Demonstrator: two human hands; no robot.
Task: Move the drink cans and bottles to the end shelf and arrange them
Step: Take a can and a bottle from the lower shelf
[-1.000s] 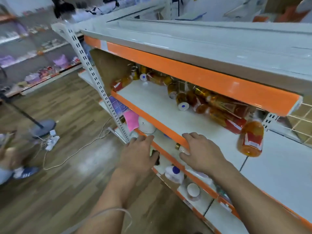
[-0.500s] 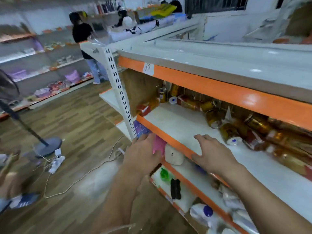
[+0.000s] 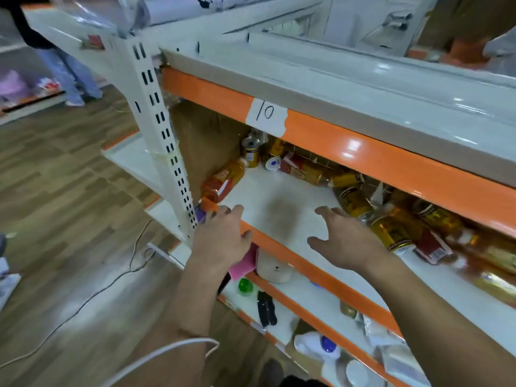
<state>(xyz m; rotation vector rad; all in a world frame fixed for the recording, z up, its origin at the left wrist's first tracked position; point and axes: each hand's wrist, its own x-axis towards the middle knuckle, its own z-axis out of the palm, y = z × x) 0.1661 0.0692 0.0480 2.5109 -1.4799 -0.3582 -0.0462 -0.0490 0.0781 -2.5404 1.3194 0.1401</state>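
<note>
**A:** ok so what changed vs half a sec before?

**B:** mostly the whole view had moved in closer to the shelf, and the fan on the floor at left had dropped out of frame. the right hand had gone from the orange front edge to further in over the white board. fingers were spread and held nothing, with the tips just beside the nearest can. couldn't tell if they touched it. the left hand had come up from beside the pink thing to the shelf's front left corner. its fingers lay loose on top, thumb against the orange edge, nothing pinched.

**A:** and the drinks?

**B:** all on that same shelf. a heap of cans and bottles lay on their sides along the back and right. one bottle lay alone against the left end panel, and a small can stood upright at the back. a dark smudge sat mid-board between the hands.

**A:** anything in the way?

**B:** the upper shelf hung low over it, with a paper label reading 10 on its orange lip. the slotted post stood right at the left corner. underneath were a white plush, a black thing and a green thing. a person in jeans stood far left, a cord ran across the floor, and a white cable looped over the left forearm.
</note>
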